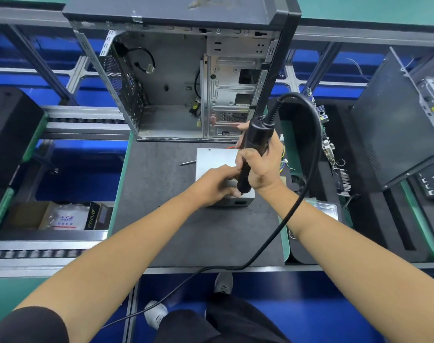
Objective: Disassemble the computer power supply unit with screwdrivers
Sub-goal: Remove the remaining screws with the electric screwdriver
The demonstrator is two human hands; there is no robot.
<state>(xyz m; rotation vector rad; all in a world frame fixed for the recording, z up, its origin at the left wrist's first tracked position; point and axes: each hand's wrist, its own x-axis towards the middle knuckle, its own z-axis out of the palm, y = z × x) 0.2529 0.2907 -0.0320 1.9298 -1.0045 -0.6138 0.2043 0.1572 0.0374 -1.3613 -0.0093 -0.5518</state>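
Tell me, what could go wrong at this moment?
1. The right hand holds the driver upright at the near edge of the PSU; the tip may slip toward the left hand fingers beside it.
2. The cord crosses the right forearm and may tug the driver off the screw.

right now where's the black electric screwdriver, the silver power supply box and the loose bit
black electric screwdriver (256,138), head view, upper body
silver power supply box (212,159), head view, bare top panel
loose bit (187,163), head view, mid shaft
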